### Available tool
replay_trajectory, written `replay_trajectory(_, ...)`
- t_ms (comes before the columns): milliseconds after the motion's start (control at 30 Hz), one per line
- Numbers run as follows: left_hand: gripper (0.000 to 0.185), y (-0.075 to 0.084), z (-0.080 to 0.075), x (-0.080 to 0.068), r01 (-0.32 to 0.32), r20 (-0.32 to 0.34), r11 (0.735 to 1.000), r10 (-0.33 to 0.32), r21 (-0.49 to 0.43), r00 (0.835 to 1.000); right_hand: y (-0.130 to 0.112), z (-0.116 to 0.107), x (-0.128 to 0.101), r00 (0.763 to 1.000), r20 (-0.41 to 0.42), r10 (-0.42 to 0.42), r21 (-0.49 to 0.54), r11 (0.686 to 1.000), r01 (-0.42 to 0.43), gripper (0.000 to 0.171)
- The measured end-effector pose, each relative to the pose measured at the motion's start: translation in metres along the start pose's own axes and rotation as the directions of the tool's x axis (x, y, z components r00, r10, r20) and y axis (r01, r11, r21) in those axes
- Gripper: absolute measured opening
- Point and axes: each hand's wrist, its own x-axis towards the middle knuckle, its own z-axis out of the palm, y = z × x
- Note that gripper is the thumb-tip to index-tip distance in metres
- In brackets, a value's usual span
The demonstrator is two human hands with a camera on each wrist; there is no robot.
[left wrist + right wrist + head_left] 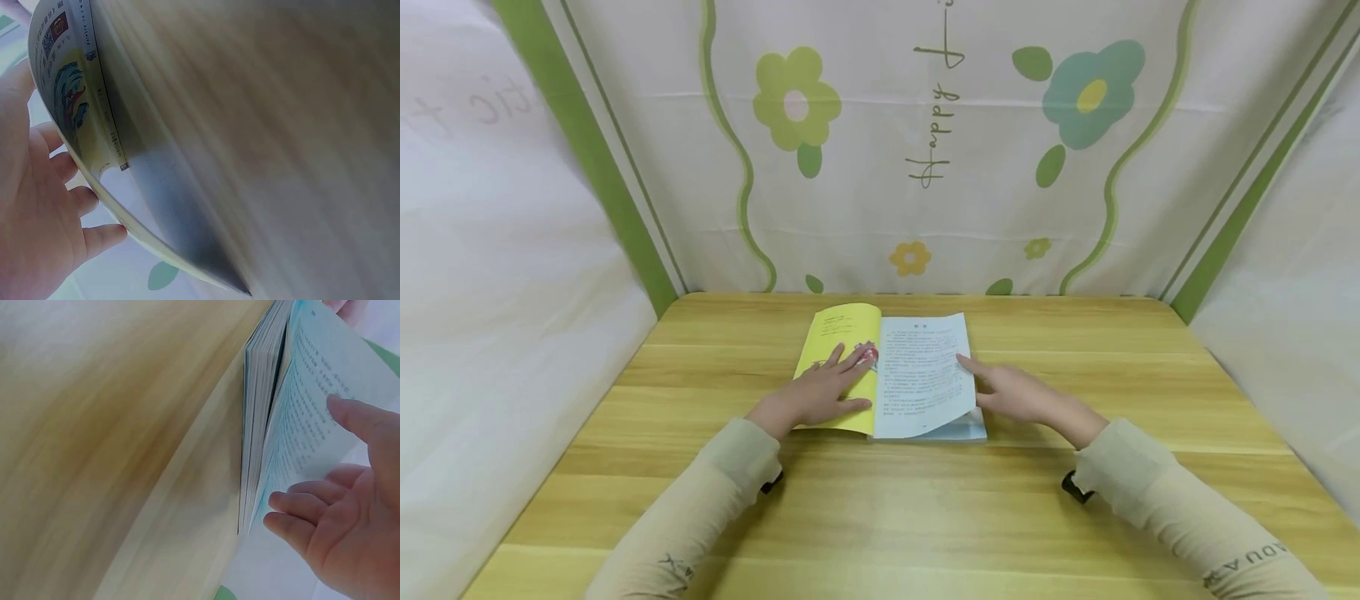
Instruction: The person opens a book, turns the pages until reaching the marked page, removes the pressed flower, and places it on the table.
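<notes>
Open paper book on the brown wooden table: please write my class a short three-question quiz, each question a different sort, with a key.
1. Multiple choice: which hand touches the pale, printed paper page? A) left B) right

2. True or false: in the head view, the pale page's lower right corner lies flat.

3. Fill in: the left hand rests on the ____ page.

Key: 1. B, the right hand. 2. False; it is raised. 3. Yellow.
</notes>
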Motion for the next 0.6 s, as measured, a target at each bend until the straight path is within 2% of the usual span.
replay_trajectory(200, 0.078, -0.001, 0.0, 0.001, 0.005, 0.005, 1.0, -0.005, -0.005, 1.0, -0.006, -0.001, 0.001, 1.0, -0.009, 0.007, 0.05, 0.999, -0.007, 0.081)
replay_trajectory(333, 0.079, -0.001, 0.0, 0.001, 0.002, 0.006, 1.0, -0.002, -0.01, 1.0, -0.007, 0.001, 0.005, 0.998, -0.041, -0.048, 0.111, 0.992, 0.052, 0.087)
replay_trajectory(467, 0.08, 0.0, 0.0, 0.001, 0.002, 0.009, 1.0, -0.002, -0.012, 1.0, -0.008, 0.006, 0.01, 0.994, -0.056, -0.094, 0.225, 0.969, 0.105, 0.096)
replay_trajectory(600, 0.08, 0.0, -0.001, 0.001, 0.005, 0.013, 1.0, -0.004, -0.014, 1.0, -0.011, 0.01, 0.013, 0.994, -0.043, -0.104, 0.316, 0.942, 0.112, 0.099)
